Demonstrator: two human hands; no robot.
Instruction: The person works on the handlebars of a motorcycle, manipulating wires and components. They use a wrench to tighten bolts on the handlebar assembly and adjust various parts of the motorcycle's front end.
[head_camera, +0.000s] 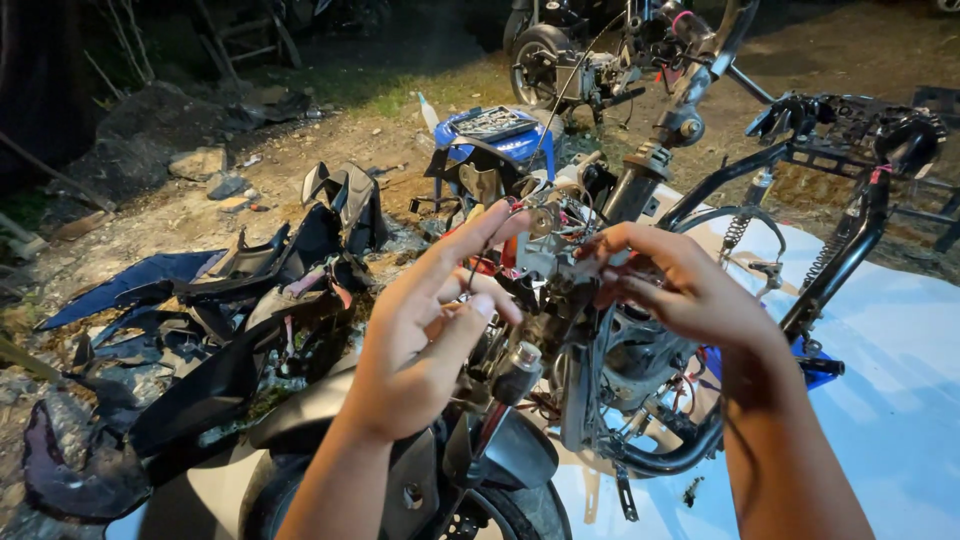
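A stripped motorcycle frame (700, 190) stands in front of me, its black tubes bare, with its front wheel and fender (510, 470) near the bottom edge. My left hand (430, 320) is raised over the front of the bike, fingers spread, the thumb and a finger pinching a thin dark wire (472, 275). My right hand (670, 285) reaches into the tangle of wires and parts (545, 235) behind the steering head, fingers curled around something small that I cannot make out.
Removed dark blue and black body panels (200, 320) lie piled on the ground at left. A blue tray of tools (495, 128) sits behind the bike. Another motorcycle (560, 60) stands at the back. A white sheet (900, 380) lies under the frame at right.
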